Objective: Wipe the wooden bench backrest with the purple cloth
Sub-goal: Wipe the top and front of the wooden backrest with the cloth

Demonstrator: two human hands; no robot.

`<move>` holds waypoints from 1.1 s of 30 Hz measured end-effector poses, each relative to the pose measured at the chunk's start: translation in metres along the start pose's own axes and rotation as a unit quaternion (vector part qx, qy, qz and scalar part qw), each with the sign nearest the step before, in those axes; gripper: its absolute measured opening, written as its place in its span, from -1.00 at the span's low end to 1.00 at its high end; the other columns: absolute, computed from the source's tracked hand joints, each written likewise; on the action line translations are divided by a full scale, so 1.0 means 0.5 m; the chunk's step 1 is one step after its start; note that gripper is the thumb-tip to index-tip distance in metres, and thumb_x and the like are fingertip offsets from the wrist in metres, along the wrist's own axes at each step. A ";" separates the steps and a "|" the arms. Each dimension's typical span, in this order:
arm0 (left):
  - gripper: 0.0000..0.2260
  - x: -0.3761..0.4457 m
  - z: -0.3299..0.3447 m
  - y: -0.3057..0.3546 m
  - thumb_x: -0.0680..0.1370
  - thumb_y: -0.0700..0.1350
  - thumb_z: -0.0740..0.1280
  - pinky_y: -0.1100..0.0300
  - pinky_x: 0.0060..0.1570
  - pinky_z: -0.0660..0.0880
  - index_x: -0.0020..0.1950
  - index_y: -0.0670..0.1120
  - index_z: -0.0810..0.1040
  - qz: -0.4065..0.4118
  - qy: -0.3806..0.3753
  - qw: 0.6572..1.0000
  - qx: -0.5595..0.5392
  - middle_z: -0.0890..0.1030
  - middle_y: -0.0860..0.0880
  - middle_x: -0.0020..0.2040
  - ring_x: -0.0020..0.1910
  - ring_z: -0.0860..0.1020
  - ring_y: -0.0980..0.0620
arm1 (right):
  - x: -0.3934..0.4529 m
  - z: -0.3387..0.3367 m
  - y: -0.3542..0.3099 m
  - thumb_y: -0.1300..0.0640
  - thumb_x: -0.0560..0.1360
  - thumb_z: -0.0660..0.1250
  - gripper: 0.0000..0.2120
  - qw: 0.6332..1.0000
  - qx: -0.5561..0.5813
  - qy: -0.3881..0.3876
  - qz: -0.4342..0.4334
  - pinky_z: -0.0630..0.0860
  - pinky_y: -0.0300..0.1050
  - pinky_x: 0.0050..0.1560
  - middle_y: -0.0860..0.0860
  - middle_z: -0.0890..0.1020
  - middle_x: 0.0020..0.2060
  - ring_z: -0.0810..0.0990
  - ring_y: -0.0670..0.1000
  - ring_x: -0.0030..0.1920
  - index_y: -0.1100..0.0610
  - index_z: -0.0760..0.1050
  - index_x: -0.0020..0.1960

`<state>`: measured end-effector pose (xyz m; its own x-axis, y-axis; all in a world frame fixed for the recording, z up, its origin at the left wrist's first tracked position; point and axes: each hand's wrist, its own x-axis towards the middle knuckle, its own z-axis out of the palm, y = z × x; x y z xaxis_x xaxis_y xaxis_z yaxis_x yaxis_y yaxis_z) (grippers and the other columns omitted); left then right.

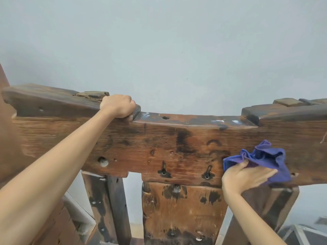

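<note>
Head view, the only one: one wooden bench backrest (pixel 177 144) fills the lower half of the frame, a thick horizontal beam of dark, stained, weathered timber standing against a pale wall (pixel 159 41), with a raised block at each end of its top edge and upright slats below, three partly in view. One purple cloth (pixel 261 156) lies bunched against the beam's front face, toward its right end and near the lower edge. Right hand (pixel 246 177) presses flat on the cloth, fingers extended and together, palm pinning the fabric to the wood rather than pinching it; loose folds stand up above the fingers. Left hand (pixel 117 106) curls closed over the beam's top edge, left of centre, just beside the step of the left raised block, seemingly as a brace. Two hands, one cloth, one backrest. Judgement: the cloth is light, soft and floppy, likely to bunch or slide unless held under a flat palm, and is best gathered at its middle; the beam looks heavy, rigid and rough, with holes and dark metal fittings on the face that could snag the fabric. White specks remain on the top edge
</note>
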<state>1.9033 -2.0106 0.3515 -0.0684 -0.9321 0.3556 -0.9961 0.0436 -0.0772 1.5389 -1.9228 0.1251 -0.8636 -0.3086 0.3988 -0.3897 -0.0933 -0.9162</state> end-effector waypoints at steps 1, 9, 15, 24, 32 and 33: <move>-0.67 -0.001 0.001 -0.001 0.59 0.01 -0.01 -0.05 -0.03 0.29 0.07 -0.06 0.51 -0.004 0.000 1.000 -0.003 0.59 -0.18 0.25 0.21 0.52 -0.22 | -0.026 0.014 -0.006 -0.03 0.65 0.12 -0.31 1.000 0.002 -0.006 0.018 0.00 0.29 0.59 0.34 0.10 0.62 0.03 0.36 0.63 0.35 0.06 0.63; -0.60 -0.008 0.001 0.009 0.59 -0.01 0.00 -0.01 -0.05 0.31 0.19 -0.10 0.55 -0.021 0.014 1.000 -0.004 0.60 -0.19 0.23 0.19 0.54 -0.23 | -0.276 0.089 -0.088 -0.04 0.60 0.26 -0.15 0.993 -0.016 -0.090 -0.078 -0.07 0.28 0.57 0.09 -0.11 0.68 -0.19 0.17 0.66 -0.24 -0.27 0.63; -0.60 -0.009 0.001 0.009 0.58 -0.02 0.02 0.02 -0.08 0.31 0.18 -0.11 0.58 -0.023 0.036 0.999 -0.016 0.62 -0.19 0.20 0.14 0.57 -0.24 | -0.334 0.113 -0.061 -0.27 0.60 0.12 -0.15 0.924 -0.156 -0.156 -0.311 -0.01 0.35 0.49 0.03 -0.26 0.67 -0.30 0.15 0.65 0.01 -0.24 0.68; -0.60 -0.008 0.003 0.006 0.60 -0.01 0.02 0.01 -0.08 0.31 0.15 -0.10 0.60 -0.022 0.050 0.998 -0.019 0.62 -0.18 0.20 0.16 0.57 -0.24 | -0.228 0.136 -0.306 -0.07 0.63 0.16 -0.40 0.868 -0.107 -0.143 -0.464 -0.05 0.18 0.58 0.10 0.16 0.65 0.05 0.16 0.65 -0.01 0.17 0.64; -0.55 -0.006 0.010 0.005 0.64 0.01 -0.09 -0.01 -0.09 0.24 0.14 -0.08 0.57 -0.018 0.068 0.997 -0.027 0.62 -0.18 0.19 0.16 0.56 -0.23 | -0.122 0.227 -0.517 -0.10 0.64 -0.05 -0.51 0.852 -0.039 -0.409 -0.325 0.31 0.20 0.47 0.07 0.43 0.51 0.34 0.18 0.53 -0.05 0.30 0.53; -0.52 -0.005 0.010 0.008 0.65 0.02 -0.11 -0.02 -0.08 0.24 0.15 -0.09 0.57 -0.021 0.073 0.997 -0.034 0.63 -0.19 0.19 0.16 0.56 -0.23 | -0.117 0.243 -0.528 -0.13 0.67 -0.07 -0.53 0.817 -0.073 -0.495 -0.286 0.38 0.19 0.40 0.10 0.51 0.43 0.44 0.22 0.45 -0.03 0.34 0.48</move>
<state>1.9000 -2.0101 0.3457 -0.0289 -0.8716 0.4894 -0.9994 0.0347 0.0028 1.7314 -1.9953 0.3387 0.1276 -0.8750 0.4670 -0.7356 -0.3993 -0.5472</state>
